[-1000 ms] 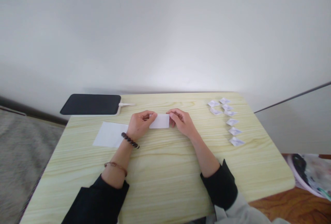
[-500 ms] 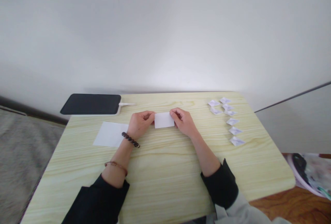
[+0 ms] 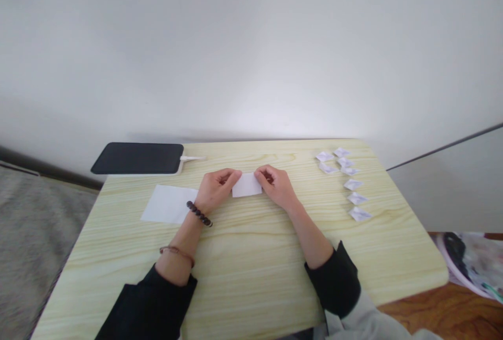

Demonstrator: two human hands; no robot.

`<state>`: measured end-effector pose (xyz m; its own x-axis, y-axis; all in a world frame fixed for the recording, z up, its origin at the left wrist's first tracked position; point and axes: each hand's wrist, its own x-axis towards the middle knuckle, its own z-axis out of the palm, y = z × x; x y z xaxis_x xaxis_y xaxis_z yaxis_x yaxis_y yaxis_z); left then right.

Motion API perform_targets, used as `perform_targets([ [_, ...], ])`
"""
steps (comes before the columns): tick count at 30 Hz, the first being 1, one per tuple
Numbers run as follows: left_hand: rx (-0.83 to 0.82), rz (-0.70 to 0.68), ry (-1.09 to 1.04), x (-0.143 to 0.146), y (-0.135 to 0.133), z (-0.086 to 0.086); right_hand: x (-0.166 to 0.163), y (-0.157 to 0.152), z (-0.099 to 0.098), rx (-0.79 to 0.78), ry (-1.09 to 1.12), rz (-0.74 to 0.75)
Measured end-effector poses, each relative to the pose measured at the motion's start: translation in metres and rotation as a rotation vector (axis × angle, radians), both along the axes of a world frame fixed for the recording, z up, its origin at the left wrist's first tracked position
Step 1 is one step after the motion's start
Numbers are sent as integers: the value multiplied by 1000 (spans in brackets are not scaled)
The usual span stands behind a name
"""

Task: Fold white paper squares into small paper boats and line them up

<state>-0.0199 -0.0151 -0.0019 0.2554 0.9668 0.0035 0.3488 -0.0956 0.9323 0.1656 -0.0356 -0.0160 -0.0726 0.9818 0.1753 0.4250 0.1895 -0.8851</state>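
A small white rectangle of paper (image 3: pixel 247 185) sits between my two hands, over the middle of the table. My left hand (image 3: pixel 217 187) pinches its upper left corner between thumb and fingers. At the upper right corner, my right hand (image 3: pixel 274 183) grips it in the same way, thumb on top. The fingers behind the paper are partly hidden. Beside my left wrist lies a larger sheet of white paper (image 3: pixel 165 204), its right end covered by the hand and a beaded bracelet (image 3: pixel 199 213).
Several small folded paper boats (image 3: pixel 354 198) stand in rows at the right of the wood-grain table (image 3: pixel 251 277). A dark-screened tablet (image 3: pixel 139 158) with a white plug and cable (image 3: pixel 192 158) lies at the back left. Behind the table rises a white wall (image 3: pixel 251 52).
My left thumb has slid right along the paper's top edge, and my right hand has shifted slightly left. The paper has moved a little left and down.
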Motion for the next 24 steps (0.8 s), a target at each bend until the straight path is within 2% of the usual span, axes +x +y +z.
perform_targets([
  [5, 78, 28, 109, -1, 0, -3, 2, 0, 0, -7, -27, 31],
  [12, 59, 89, 97, -4, 3, -7, 6, 3, -5, -163, 236, 25],
  [21, 64, 73, 94, -2, 2, -8, 0, 5, -4, -94, 221, -4],
  [24, 189, 47, 177, -3, 3, -10, -3, 6, -7, -99, 191, -62],
])
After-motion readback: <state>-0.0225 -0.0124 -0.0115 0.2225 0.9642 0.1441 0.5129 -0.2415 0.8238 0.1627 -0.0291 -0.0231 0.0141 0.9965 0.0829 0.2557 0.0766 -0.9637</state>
